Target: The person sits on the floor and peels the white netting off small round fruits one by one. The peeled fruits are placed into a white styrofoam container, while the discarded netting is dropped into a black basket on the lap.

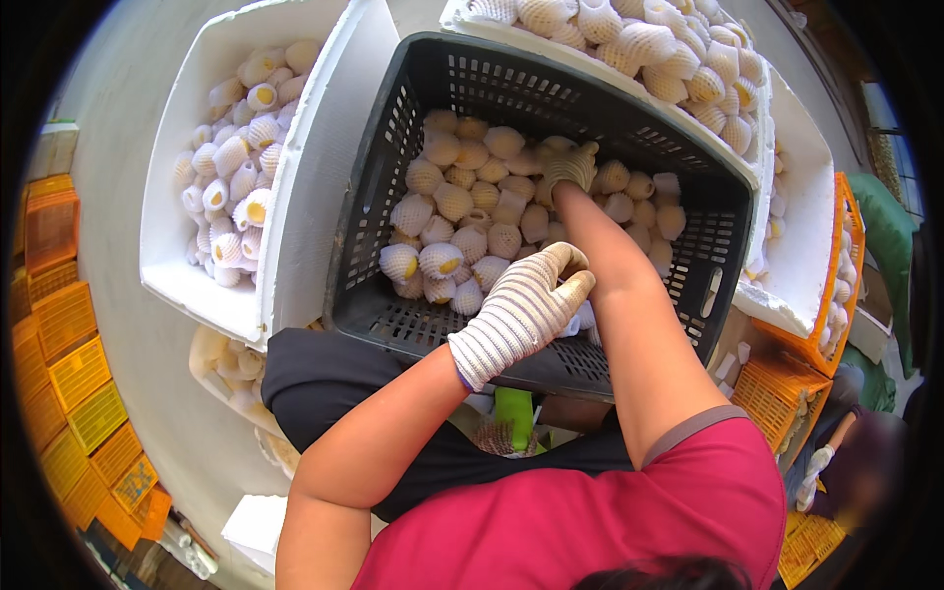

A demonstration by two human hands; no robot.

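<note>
A black plastic crate point(546, 369) stands before me, holding many round yellow fruits in white foam net sleeves point(468, 203). My right hand point(569, 168), in a knitted glove, reaches down among the fruits near the crate's far wall. Its fingers rest at the sleeved fruits; whether they grip one is hidden. Above the crate's near side is my left hand point(527, 306), in a striped knitted glove. Its fingers and thumb are curled beside my right forearm. Nothing shows in that hand, but its palm faces away from view.
White foam boxes point(302, 177) of sleeved fruit flank the crate at left, and another foam box point(759, 110) is at the far right. Orange crates point(774, 391) stand at right; more stacked crates point(66, 317) line the left. Another person's gloved hand point(813, 476) appears at lower right.
</note>
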